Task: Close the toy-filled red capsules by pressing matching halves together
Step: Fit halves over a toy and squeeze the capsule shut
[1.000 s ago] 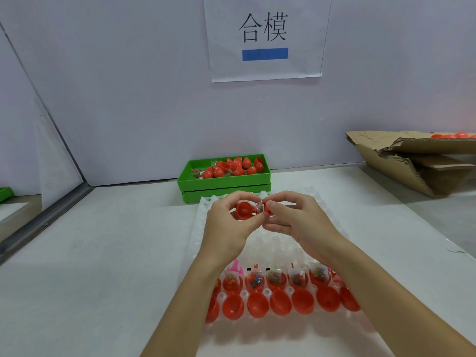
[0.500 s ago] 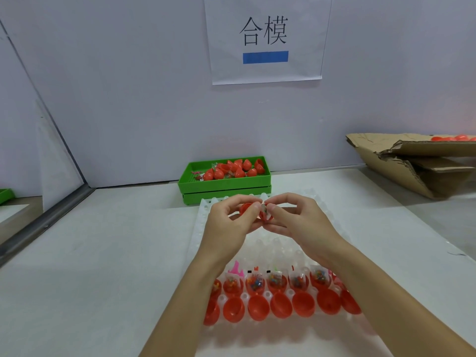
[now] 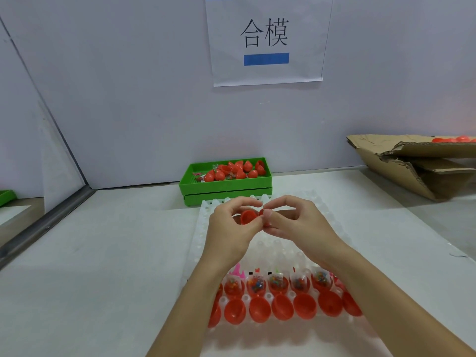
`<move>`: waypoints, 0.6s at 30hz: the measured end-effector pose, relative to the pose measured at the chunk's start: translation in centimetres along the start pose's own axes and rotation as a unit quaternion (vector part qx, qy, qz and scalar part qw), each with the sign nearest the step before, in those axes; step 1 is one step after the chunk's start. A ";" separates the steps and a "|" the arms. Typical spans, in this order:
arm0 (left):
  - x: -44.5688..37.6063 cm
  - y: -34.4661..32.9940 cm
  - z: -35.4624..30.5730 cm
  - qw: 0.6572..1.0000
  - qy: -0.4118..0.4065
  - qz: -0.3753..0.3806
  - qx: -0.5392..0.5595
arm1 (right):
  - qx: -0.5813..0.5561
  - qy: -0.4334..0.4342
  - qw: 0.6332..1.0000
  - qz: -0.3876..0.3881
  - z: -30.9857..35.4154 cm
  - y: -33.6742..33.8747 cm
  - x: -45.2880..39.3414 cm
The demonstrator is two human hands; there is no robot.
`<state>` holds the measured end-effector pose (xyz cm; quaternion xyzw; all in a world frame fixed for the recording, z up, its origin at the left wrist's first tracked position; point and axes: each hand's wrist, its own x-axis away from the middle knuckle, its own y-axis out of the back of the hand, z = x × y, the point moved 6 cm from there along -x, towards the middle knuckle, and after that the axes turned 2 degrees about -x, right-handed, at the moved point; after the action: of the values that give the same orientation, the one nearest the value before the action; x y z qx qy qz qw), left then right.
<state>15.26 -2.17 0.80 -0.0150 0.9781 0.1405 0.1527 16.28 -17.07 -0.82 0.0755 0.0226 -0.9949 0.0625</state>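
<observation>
My left hand (image 3: 231, 228) pinches a red capsule half (image 3: 248, 216) between thumb and fingers above the white tray (image 3: 203, 228). My right hand (image 3: 291, 222) pinches the other half (image 3: 262, 212), mostly hidden by its fingertips, and the two halves touch. Near me on the tray stands a row of toy-filled red halves (image 3: 277, 283), with a row of empty red halves (image 3: 282, 306) in front of it.
A green bin (image 3: 226, 188) holding several closed red capsules sits against the back wall. A torn cardboard box (image 3: 412, 163) with red pieces lies at the right. A metal rail (image 3: 46, 220) borders the table's left side.
The two capsule halves have come together between my fingertips; a second ago a gap with the toy showed between them. Both hands stay above the tray.
</observation>
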 end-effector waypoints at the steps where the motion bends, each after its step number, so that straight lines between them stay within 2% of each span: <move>1: 0.0 0.0 0.0 1.000 0.002 -0.002 0.008 | -0.008 -0.003 1.000 -0.007 -0.1 0.1 -0.1; 5: 0.0 0.1 -0.1 0.999 0.003 0.000 0.045 | -0.022 -0.009 1.000 -0.020 -0.1 0.3 -0.2; 9: 0.1 -0.1 -0.8 0.999 -0.040 0.027 -0.004 | 0.000 -0.006 1.000 -0.028 0.0 0.4 -0.2; 18: 0.0 0.0 -1.2 0.997 -0.072 0.014 -0.032 | -0.018 -0.015 1.000 -0.011 0.3 0.1 0.0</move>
<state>14.86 -2.49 1.93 0.0044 0.9596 0.1748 0.2206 16.29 -17.18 -0.49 0.0589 0.0400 -0.9960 0.0531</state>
